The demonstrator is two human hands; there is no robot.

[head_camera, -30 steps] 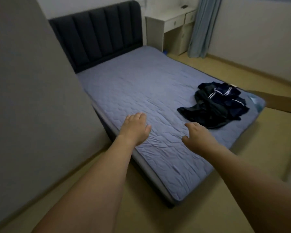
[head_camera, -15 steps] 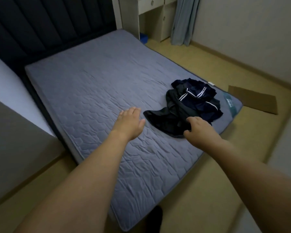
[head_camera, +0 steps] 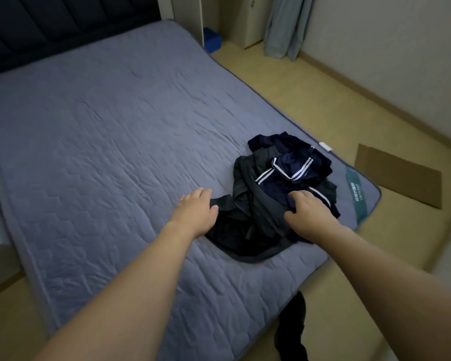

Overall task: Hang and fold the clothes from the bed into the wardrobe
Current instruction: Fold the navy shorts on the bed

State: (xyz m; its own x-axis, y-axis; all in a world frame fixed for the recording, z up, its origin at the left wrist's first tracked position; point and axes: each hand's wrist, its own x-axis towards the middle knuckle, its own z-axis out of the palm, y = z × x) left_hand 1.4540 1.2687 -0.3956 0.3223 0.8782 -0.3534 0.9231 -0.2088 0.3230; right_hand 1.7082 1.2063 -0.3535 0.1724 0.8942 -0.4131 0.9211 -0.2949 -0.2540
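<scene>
Clothes (head_camera: 279,194) lay in a dark heap near the foot corner of the bed (head_camera: 102,142), on the quilted grey-blue cover — navy fabric with white stripes on top, darker grey-black pieces spilling toward the near edge. Both arms were stretched out over the mattress. The right hand (head_camera: 306,209) was down on the pile, fingers curled into the navy and grey cloth, pinching a fold of it. The left hand (head_camera: 195,211) sat at the heap's left edge, fingers straight and close together, palm down, fingertips just touching the black fabric — no grip there. Beyond the bed's far side, a flat piece of cardboard (head_camera: 399,175) lay on the yellowish floor. A pale curtain (head_camera: 287,24) hung in the far corner beside a light cabinet, and a small blue box (head_camera: 212,42) stood on the floor by the dark padded headboard (head_camera: 50,27).
</scene>
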